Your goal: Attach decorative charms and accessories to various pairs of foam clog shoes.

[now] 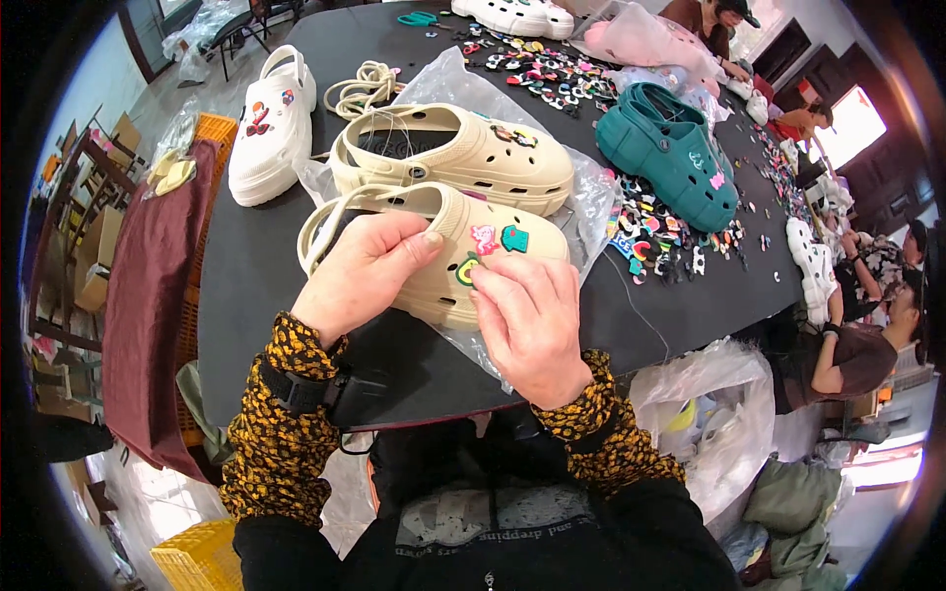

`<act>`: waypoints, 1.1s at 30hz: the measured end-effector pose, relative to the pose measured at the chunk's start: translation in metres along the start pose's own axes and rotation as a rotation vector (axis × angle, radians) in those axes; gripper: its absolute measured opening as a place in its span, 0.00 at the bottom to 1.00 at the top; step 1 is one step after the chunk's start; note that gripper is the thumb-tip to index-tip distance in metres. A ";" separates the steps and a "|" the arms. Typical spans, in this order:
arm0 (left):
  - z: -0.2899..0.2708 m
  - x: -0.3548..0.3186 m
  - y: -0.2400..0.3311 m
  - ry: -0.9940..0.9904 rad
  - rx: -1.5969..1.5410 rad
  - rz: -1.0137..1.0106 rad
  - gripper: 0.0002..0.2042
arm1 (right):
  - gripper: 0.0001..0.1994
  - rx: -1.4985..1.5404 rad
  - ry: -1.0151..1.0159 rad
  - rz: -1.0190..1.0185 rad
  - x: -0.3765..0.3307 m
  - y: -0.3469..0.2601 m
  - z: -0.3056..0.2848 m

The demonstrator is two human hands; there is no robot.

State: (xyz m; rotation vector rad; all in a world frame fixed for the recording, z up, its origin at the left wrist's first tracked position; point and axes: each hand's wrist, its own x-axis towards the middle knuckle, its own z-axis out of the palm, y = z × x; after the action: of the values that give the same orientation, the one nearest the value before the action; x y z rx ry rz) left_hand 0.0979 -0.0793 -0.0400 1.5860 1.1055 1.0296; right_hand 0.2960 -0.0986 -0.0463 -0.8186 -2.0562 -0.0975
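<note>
One near beige clog (443, 288) is over the counter (261, 286), our left grip (370, 264) clasping its opening's rim. Our right grip (533, 317) is narrow at the avocado charm (466, 270); we cannot tell whether it pinches. We judge the clog light and springy, best held by that rim, and the charm rubbery, best taken by its edges.

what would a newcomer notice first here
Probably the near beige clog in the middle, with a pink charm and a teal charm on top. Next, the dark green clogs to the right on the black table, near a heap of bright charms. A white clog sits at left.
</note>
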 end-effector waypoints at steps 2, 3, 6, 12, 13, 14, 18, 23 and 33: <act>-0.001 0.002 0.001 -0.017 0.010 -0.011 0.11 | 0.15 -0.001 0.039 0.011 -0.004 0.002 0.002; -0.001 0.002 0.003 -0.034 0.025 -0.023 0.11 | 0.15 -0.001 0.035 0.010 -0.005 0.004 0.003; 0.000 0.002 0.008 -0.025 0.047 -0.012 0.11 | 0.15 0.013 0.055 0.033 -0.007 0.005 0.005; 0.001 0.000 0.009 -0.007 0.005 -0.006 0.12 | 0.14 0.089 0.109 0.062 -0.006 0.008 0.011; 0.000 -0.001 0.010 0.001 0.001 -0.008 0.12 | 0.14 0.095 0.114 0.054 -0.005 0.009 0.012; -0.002 -0.001 0.011 -0.038 0.046 -0.046 0.12 | 0.13 0.100 0.120 0.045 -0.005 0.009 0.012; -0.003 0.002 0.015 -0.092 0.136 -0.075 0.12 | 0.12 0.095 0.114 0.051 -0.005 0.008 0.012; -0.003 0.000 0.010 -0.062 0.069 -0.048 0.12 | 0.12 0.054 0.069 0.004 -0.005 0.004 0.014; -0.004 -0.001 0.004 -0.061 0.106 0.019 0.11 | 0.14 0.044 0.062 0.002 -0.004 0.002 0.017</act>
State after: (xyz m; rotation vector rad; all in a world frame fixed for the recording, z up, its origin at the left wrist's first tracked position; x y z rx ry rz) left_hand 0.0947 -0.0799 -0.0354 1.7041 1.1213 0.9417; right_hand 0.2864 -0.0935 -0.0603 -0.7810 -1.9923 -0.0749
